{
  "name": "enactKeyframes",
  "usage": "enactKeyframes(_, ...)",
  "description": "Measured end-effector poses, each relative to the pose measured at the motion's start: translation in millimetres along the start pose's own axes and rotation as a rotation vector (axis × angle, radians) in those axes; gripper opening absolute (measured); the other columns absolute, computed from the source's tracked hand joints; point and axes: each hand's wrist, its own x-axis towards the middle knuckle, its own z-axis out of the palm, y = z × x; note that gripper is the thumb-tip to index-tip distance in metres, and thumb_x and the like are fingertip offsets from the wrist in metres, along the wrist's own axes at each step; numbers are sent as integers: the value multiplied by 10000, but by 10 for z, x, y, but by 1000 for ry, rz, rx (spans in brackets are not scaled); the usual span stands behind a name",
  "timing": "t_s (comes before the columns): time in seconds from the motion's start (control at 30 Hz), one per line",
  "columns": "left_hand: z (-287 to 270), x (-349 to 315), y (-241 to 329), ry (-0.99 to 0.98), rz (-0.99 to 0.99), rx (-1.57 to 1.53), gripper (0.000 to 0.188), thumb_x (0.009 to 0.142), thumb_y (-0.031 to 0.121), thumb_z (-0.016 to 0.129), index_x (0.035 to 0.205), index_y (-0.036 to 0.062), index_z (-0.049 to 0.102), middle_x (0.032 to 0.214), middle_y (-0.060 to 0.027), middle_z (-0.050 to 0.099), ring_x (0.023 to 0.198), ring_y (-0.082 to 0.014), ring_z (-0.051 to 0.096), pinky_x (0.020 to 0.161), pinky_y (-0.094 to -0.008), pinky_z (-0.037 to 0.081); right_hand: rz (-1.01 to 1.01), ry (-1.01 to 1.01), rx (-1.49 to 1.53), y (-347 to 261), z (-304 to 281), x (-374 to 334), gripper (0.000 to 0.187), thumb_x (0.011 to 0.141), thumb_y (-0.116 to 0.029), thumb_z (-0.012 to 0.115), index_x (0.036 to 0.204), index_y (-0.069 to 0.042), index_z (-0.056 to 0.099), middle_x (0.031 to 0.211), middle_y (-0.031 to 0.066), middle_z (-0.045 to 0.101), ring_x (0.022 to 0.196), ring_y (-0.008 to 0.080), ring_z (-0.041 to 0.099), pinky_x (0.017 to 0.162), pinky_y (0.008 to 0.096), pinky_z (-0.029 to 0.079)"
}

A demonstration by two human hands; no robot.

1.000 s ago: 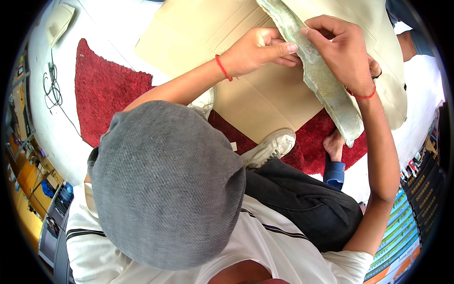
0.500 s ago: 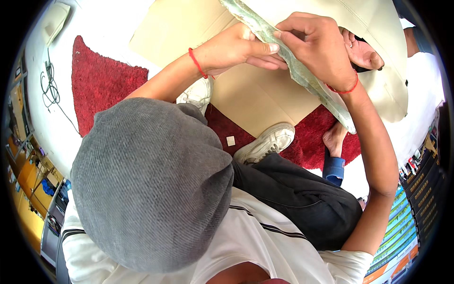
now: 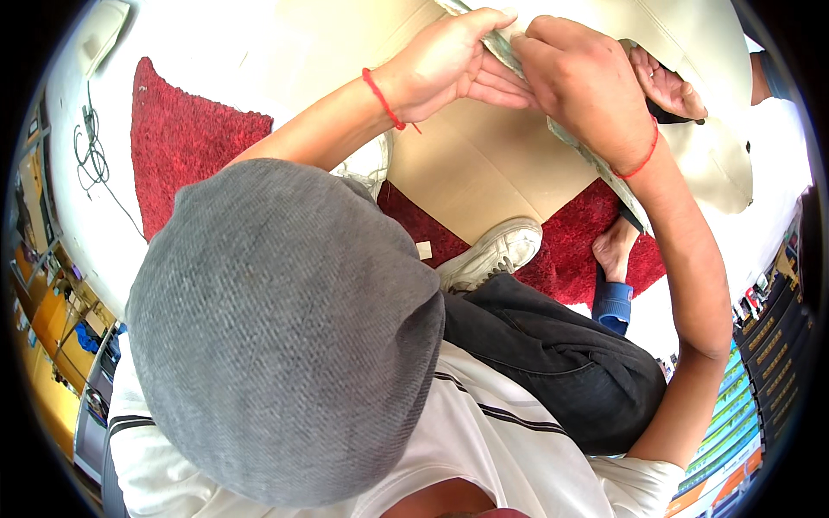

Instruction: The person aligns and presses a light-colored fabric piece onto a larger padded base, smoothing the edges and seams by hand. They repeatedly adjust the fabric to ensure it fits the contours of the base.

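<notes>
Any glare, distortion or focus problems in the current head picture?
Head view: glare washes out the floor at upper left and pales the far part of the cardboard; same head view: the coloured stack at lower right bends along the fisheye rim; head view again: the cap's ribbed texture reads clearly.

Ribbed grey slouchy cap (image 3: 285, 337), soft folds on its right side. White short-sleeved shirt (image 3: 484, 423), curved neckline, paired thin black stripes (image 3: 518, 418) near both shoulders. Black trousers (image 3: 561, 363), seam stitching visible. Off-white lace-up shoes (image 3: 509, 246). Left hand (image 3: 445, 73) and right hand (image 3: 579, 82) bare; thin red cord bracelets (image 3: 381, 99), one per wrist, left one with loose end.
</notes>
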Motion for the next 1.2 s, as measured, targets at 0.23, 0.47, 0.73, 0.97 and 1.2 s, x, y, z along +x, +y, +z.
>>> enactKeyframes(0.23,62,-27,-3,-16,38,105,610,1116,377,346,1402,-153,438,1300,-367,603,1204,-424,657,1095,-464,526,154,147,107,11,93,-178,65,772,-61,694,834,-51,678,788,105,609,730,332,633,664,424,524)
enactKeyframes(0.47,22,-42,6,-46,36,13,604,1116,363,374,1345,-190,456,1268,-402,591,1171,-453,666,1048,-462,568,495,-14,547,-2,-73,-8,91,881,-7,683,951,43,713,795,85,671,661,155,614,624,289,484)
enactKeyframes(0.73,-86,107,-27,-121,-66,-51,611,1129,437,253,1404,-66,465,1280,-240,641,1141,-367,690,1040,-446,564,303,-107,331,-27,-37,73,104,913,-28,654,973,38,708,804,84,668,678,154,604,644,305,485)
enactKeyframes(0.97,-15,54,61,-157,-47,-43,608,1115,433,336,1427,-76,453,1302,-247,627,1169,-354,676,1075,-450,530,360,-158,471,82,-220,59,130,901,-17,651,1001,39,715,835,81,672,708,157,612,690,307,508)
enactKeyframes(1.2,20,-33,19,-38,16,35,612,1112,358,382,1408,-176,423,1282,-392,597,1171,-438,672,1051,-444,563,375,-65,213,-171,-571,-262,398,781,-19,735,1176,-1,690,1019,88,664,919,219,642,826,345,510)
